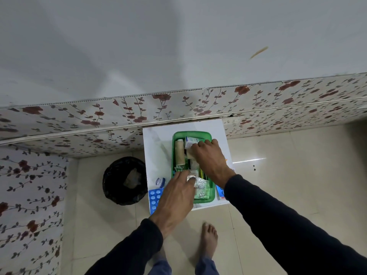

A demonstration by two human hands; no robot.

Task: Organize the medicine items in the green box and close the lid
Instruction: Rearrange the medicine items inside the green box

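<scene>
Partly hidden under my hands, green box (211, 197) on white table (156, 147), right hand (210, 155) gripping carton (189, 142), left hand (176, 195) pinching foil strip (200, 187), blue blister (155, 197) overhanging table's near-left edge.

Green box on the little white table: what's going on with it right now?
A person stands over the green box with both hands inside it, sorting medicines. The right hand holds a small white carton at the far end, beside a beige bandage roll. The left hand rests on silver foil blister strips at the near end. A blue pill strip and a small round container are outside the box, on the table. No lid is on the box.
</scene>
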